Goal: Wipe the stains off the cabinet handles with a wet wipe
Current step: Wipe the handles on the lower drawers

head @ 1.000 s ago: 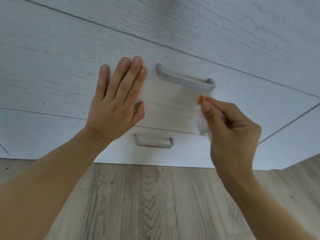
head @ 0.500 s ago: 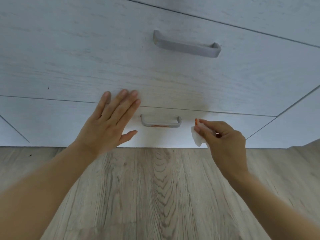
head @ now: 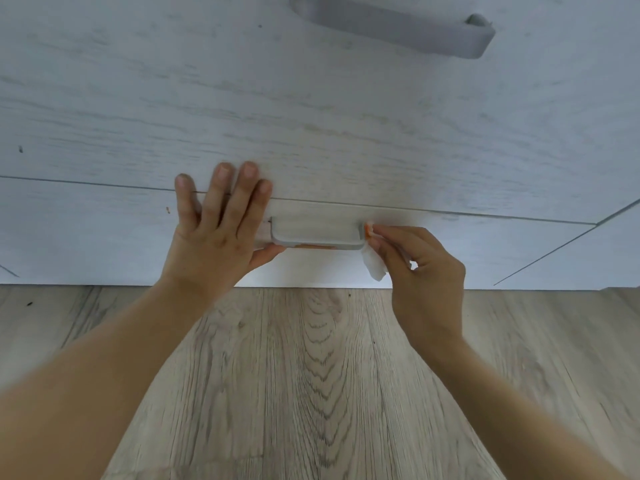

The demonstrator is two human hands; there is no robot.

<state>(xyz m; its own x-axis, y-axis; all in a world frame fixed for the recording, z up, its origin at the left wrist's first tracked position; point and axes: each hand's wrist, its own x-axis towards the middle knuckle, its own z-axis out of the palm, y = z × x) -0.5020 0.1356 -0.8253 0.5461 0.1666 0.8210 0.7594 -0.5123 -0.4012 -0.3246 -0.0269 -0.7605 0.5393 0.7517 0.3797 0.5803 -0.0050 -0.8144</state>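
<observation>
Risk at this stage centres on the lower handle (head: 317, 239), whose orange stain (head: 313, 246) lies along the underside of the bar, while we hold the wet wipe (head: 373, 268) only at the bar's right end. If we drag the wipe along the front face alone, we judge that the stain would be missed or smeared sideways; the wipe already shows orange at its upper tip, so a soiled patch could redeposit colour. Our right hand (head: 420, 268) pinches the wipe between thumb and fingertips, and the loose lower part hangs free below the grip, where it could fold under and reduce contact. Our left hand (head: 216, 233) lies flat and unclenched on the lower drawer front (head: 86, 233), fingers straight and crossing the seam above, thumb close to or touching the handle's left end; it holds nothing. Pressing there should keep the drawer from shifting, we judge. The lower handle runs left to right, its long axis horizontal and parallel to the wood floor (head: 311, 393) edge, both legs turned back into the drawer front. An upper handle (head: 398, 27) sits above, partly cut off by the frame edge, and also lies roughly horizontal.
</observation>
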